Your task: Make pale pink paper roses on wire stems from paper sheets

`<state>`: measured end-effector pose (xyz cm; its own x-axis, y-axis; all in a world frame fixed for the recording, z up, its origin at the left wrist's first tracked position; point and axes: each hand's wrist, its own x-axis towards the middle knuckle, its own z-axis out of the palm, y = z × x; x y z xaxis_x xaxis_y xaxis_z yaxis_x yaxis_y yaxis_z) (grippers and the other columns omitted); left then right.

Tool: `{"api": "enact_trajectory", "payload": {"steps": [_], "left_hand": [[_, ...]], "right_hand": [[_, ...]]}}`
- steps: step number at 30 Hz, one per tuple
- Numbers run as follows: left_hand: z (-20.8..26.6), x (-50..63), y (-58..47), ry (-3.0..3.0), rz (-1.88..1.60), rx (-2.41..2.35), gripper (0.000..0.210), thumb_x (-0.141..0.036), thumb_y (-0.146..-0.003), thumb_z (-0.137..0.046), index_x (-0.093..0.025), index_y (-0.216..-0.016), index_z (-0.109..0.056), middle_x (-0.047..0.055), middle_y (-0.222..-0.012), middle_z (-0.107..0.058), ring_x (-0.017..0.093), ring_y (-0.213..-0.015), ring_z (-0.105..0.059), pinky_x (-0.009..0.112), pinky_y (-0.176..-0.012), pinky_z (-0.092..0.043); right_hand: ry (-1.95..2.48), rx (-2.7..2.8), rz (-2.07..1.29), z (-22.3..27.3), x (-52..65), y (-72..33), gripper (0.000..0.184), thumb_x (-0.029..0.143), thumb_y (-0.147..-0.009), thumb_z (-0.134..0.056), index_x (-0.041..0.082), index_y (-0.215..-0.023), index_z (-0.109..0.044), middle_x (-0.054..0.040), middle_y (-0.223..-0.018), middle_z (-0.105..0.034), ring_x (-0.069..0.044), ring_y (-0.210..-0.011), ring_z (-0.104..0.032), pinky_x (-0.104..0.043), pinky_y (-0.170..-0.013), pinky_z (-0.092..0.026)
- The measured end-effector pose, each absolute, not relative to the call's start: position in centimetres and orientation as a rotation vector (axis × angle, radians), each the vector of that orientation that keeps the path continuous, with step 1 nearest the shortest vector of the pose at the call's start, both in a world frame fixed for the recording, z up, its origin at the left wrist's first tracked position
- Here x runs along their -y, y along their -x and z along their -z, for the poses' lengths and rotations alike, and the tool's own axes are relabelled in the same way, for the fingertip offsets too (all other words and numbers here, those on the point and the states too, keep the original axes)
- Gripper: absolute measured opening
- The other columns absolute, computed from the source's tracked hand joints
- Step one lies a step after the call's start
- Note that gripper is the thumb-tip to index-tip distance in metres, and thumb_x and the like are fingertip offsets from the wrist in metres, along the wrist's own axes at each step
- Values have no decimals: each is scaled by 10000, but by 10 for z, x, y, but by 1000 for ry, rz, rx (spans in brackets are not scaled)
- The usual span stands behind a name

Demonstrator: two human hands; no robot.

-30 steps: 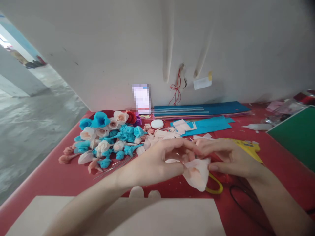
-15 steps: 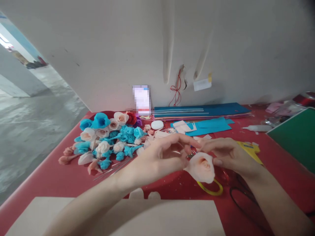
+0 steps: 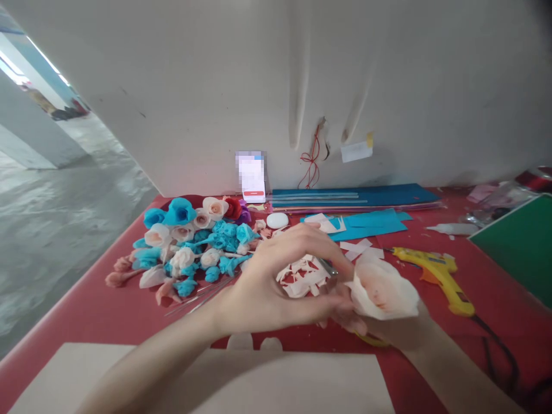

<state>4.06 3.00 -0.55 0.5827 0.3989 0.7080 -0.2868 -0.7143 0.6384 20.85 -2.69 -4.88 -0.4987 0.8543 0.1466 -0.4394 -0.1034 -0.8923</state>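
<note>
A pale peach paper flower (image 3: 383, 287) is held above the table, its cupped petals facing up and toward me. My left hand (image 3: 297, 270) comes in from the left, thumb and fingers curved into a ring and closed at the flower's base. Behind and beneath the bloom is my right hand (image 3: 388, 333), partly covered by the petals, with its fingers bent in at the base beside the left fingertips. The exact contact at the base is hidden. Pale paper scraps (image 3: 304, 276) show through the left hand's ring.
Several blue, peach and white paper flowers (image 3: 185, 230) are heaped at left. A yellow glue gun (image 3: 435, 276) with a cord lies at right. Blue paper (image 3: 366, 224), a phone (image 3: 252, 178), a white bottle (image 3: 452, 229), a green board (image 3: 517, 241) and a cream sheet (image 3: 302, 385) surround the work.
The flower has moved right and turned its opening upward. My right hand has shifted below and behind it, baring the glue gun. My left hand has followed to the right.
</note>
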Motion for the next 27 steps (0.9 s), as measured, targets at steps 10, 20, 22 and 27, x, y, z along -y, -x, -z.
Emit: {"api": "enact_trajectory", "payload": {"steps": [10,20,22,27], "left_hand": [[-1,-27,-44,-2034,-1225,-162,143,-234,-750,-721,-133,-737,-620,40,-685,-644,140,-688,-599,322,-734,-507],[1,-29,-43,-2080,-1341,-147,71,-145,-773,-692,-106,-783,-634,45,-676,-659,126,-668,-581,296,-696,-482],[1,-29,-44,-2093,-1374,-155,102,-165,-744,-721,-107,-771,-641,43,-671,-637,134,-676,-580,286,-671,-495],[0,-28,-44,-2107,-1450,-213,148,-201,-712,-754,-126,-703,-627,24,-662,-607,134,-678,-600,285,-683,-510]], "right_hand": [[119,889,-1965,56,30,-197,192,310,-914,-515,157,-894,-630,-11,-654,-499,-117,-616,-485,-319,-740,-502],[91,748,-2041,53,32,-195,214,283,-942,-503,133,-956,-655,-23,-702,-488,-113,-671,-464,-326,-778,-490],[111,713,-2038,52,34,-194,220,273,-951,-491,132,-952,-660,-28,-727,-499,-117,-688,-470,-325,-763,-492],[136,667,-2038,50,37,-192,252,306,-954,-506,120,-930,-674,-29,-738,-505,-123,-695,-462,-339,-768,-491]]}}
